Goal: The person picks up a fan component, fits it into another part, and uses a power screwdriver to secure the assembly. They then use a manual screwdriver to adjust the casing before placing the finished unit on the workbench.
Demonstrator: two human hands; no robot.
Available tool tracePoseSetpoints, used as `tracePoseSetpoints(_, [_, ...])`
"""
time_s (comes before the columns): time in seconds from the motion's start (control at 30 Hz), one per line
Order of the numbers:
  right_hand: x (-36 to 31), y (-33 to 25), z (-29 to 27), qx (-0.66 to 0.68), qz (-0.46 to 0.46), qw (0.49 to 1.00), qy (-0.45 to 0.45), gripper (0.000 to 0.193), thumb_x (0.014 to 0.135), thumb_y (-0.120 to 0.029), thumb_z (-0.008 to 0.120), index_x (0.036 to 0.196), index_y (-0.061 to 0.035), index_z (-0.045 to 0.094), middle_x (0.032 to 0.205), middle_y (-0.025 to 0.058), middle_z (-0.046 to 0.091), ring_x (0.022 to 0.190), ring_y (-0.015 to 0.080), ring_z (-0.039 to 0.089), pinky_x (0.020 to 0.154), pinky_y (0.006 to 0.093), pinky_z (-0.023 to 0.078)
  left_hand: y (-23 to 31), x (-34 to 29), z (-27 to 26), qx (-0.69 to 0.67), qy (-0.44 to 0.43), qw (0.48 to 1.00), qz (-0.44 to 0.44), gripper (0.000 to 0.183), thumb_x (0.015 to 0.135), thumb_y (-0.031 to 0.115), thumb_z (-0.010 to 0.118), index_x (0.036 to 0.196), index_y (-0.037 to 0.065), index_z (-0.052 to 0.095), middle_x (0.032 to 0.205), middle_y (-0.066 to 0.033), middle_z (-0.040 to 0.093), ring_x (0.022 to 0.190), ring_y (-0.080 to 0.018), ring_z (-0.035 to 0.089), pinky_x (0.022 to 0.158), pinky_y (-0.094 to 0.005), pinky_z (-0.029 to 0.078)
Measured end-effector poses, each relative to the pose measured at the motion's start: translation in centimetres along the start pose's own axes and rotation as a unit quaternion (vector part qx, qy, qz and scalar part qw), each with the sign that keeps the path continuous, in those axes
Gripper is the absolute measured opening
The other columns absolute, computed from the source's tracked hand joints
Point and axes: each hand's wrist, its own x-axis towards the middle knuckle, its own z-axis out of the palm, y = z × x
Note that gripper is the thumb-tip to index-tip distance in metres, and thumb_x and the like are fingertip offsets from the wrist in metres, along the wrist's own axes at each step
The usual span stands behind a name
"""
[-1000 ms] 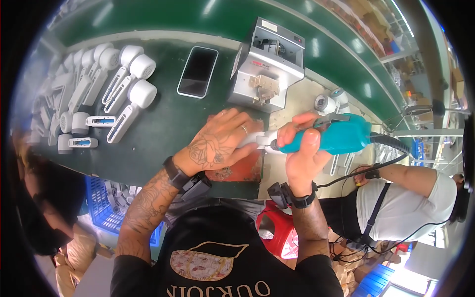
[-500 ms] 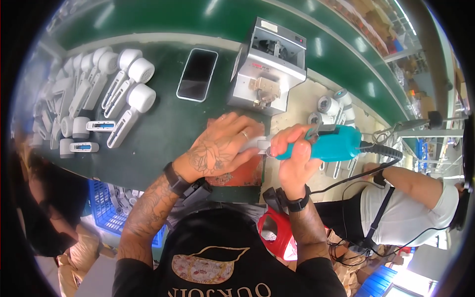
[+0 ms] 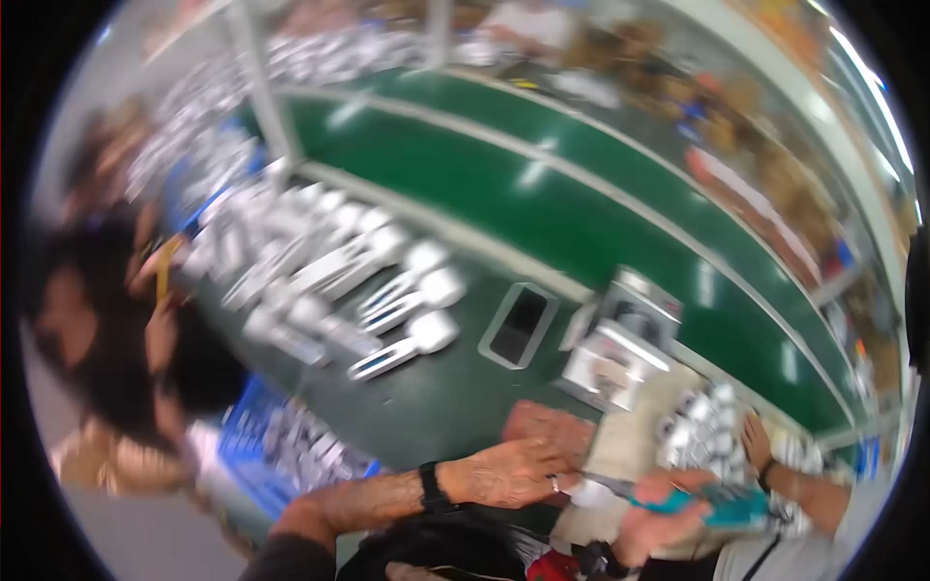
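The picture is motion-blurred. My left hand [image 3: 504, 472], with a black watch on the wrist and a ring, lies low over the dark green bench [image 3: 436, 397], its fingertips on a small white part [image 3: 588, 494]. My right hand [image 3: 659, 518] grips a teal electric screwdriver [image 3: 731, 504] whose tip points left at that white part. Both hands sit at the bottom of the view, close together.
A phone [image 3: 518, 324] lies face up beside a grey-white boxy machine [image 3: 620, 349]. Several white handheld devices [image 3: 387, 290] are spread to the left. A blue crate [image 3: 291, 436] stands below the bench edge. A green conveyor [image 3: 542, 194] runs behind. A co-worker's hand [image 3: 758, 441] reaches in at right; another person [image 3: 97, 320] is at left.
The view has swung up and left and blurred, so the hands now sit at the bottom edge. They keep the same grip, the screwdriver still against the part.
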Motion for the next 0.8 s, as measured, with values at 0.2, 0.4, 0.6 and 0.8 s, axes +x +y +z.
tracePoseSetpoints(0.2, [-0.6,-4.6,1.0,-0.044,-0.051,0.998,0.005,0.06,0.095,-0.067,0.048,0.103,-0.0075,0.056,0.063,0.0029,0.042,0.055,0.0153,0.042,0.054,0.0285,0.035,-2.2,-5.3,-6.8,-0.14,0.268,0.922,-0.244,0.038,0.09,0.018,0.073,0.124,0.004,0.064,0.116,-0.0146,0.068,0.1,-0.0281,0.067,0.088,-0.0385,0.054])
tracePoseSetpoints(0.4, [-2.0,-2.7,-0.9,-0.091,0.014,0.993,-0.069,0.059,0.094,-0.065,0.051,0.102,-0.0063,0.055,0.066,0.0051,0.046,0.059,0.0181,0.047,0.058,0.0322,0.039,-9.4,-15.0,-19.7,-0.172,0.646,0.654,-0.354,0.041,0.097,0.01,0.062,0.134,-0.004,0.051,0.121,-0.0096,0.063,0.106,-0.015,0.061,0.092,-0.0291,0.049])
tracePoseSetpoints(0.6, [-2.4,-2.3,-1.0,-0.052,0.058,0.991,-0.108,0.059,0.094,-0.064,0.053,0.104,-0.0061,0.056,0.065,0.0072,0.049,0.059,0.0206,0.048,0.06,0.0335,0.043,-16.0,-23.3,-27.9,0.109,0.603,0.599,-0.515,0.054,0.088,0.02,0.069,0.13,-0.009,0.052,0.126,-0.0182,0.061,0.112,-0.0215,0.062,0.093,-0.0308,0.049])
tracePoseSetpoints(0.8, [-3.1,-1.8,-0.9,-0.086,-0.017,0.988,-0.125,0.055,0.099,-0.052,0.049,0.108,0.0017,0.056,0.069,0.0059,0.054,0.062,0.0171,0.051,0.059,0.0308,0.043,-19.8,-27.8,-28.2,0.637,0.234,0.633,-0.372,0.029,0.093,0.027,0.068,0.111,0.005,0.071,0.134,-0.0236,0.054,0.129,-0.0408,0.045,0.111,-0.0545,0.032])
